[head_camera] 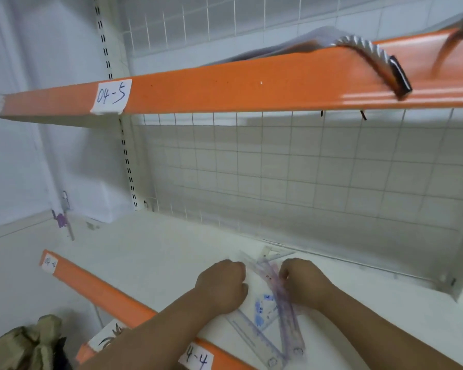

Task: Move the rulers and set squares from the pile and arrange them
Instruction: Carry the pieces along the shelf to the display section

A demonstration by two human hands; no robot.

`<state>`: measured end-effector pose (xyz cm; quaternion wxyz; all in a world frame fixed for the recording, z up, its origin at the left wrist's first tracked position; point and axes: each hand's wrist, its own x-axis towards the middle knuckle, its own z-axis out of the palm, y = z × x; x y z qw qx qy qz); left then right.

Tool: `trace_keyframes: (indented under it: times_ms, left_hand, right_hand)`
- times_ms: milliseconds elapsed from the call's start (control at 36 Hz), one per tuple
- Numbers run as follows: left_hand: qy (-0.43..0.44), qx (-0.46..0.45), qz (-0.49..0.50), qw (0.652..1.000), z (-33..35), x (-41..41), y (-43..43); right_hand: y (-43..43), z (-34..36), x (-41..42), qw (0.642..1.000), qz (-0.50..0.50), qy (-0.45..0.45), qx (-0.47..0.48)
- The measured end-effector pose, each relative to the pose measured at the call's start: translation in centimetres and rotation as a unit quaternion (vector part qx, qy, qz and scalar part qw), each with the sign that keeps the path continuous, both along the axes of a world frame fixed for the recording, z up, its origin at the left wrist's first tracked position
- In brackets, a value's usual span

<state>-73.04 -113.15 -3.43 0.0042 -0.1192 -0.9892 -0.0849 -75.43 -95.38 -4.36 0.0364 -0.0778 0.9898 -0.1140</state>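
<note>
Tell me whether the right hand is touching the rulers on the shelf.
Touching. In the head view the right hand curls its fingers around the rulers, no gap.

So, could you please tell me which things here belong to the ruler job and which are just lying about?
For the job: pile of rulers and set squares, left hand, right hand, lower shelf.
Lying about: ridged strap draped over the upper shelf, khaki fabric at bottom left, purple item far left.
</note>
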Motion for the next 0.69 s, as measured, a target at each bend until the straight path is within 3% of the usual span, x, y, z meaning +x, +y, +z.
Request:
trace_keyframes:
  times_ms: [83,194,333,417,500,556,639,694]
  left_hand:
    - [-0.009,0.023,-0.006,1.000,-0.2,-0.2,0.1]
    - [-0.043,0.059,-0.015,0.997,-0.5,-0.2,0.5]
    - [-0.056,0.096,-0.013,0.994,-0.5,0.0,1.0]
    - [-0.035,0.099,-0.019,0.994,-0.5,0.1,1.1]
    - [-0.018,0.070,-0.028,0.997,-0.5,0.2,1.0]
    - [-0.016,0.042,-0.033,0.998,-0.6,0.2,0.9]
    - [-0.010,-0.002,-0.031,0.999,-0.6,0.0,0.4]
    - [-0.004,-0.027,-0.033,0.999,-0.5,-0.1,-0.1]
  right_hand:
    - [-0.4,0.6,0.2,0.986,-0.055,0.012,-0.158]
    - [-1.0,1.3,1.4,0.902,-0.115,-0.076,-0.409]
    - [-2.1,1.7,2.5,0.824,-0.141,-0.134,-0.532]
    - [-2.2,1.6,2.9,0.797,-0.141,-0.157,-0.566]
    - [-2.0,1.7,3.3,0.814,-0.140,-0.147,-0.545]
    - [-1.8,1.5,3.4,0.846,-0.140,-0.121,-0.500]
    - [-1.5,1.2,3.5,0.950,-0.110,-0.035,-0.290]
    - [-1.6,1.1,3.8,0.986,-0.101,0.048,-0.125]
